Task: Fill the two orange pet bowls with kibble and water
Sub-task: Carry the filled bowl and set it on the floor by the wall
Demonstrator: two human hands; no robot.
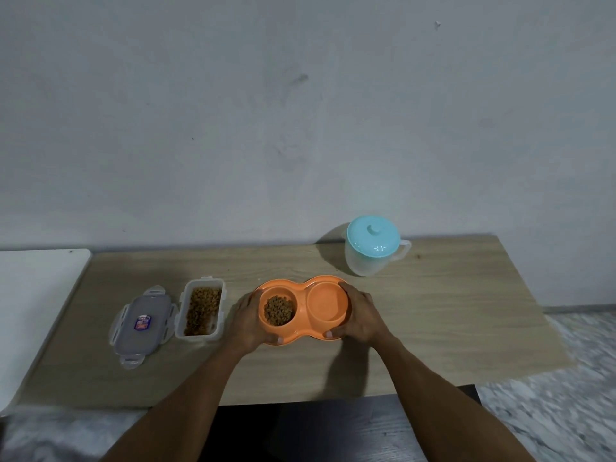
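At lower centre of the frame, the left hand and right hand grip the ends of the orange double bowl on the table, fingers curled over its rim. Its left cup holds kibble. To the left sit an open box of kibble and its lid. Farther back, right of centre, stands a blue-lidded jug.
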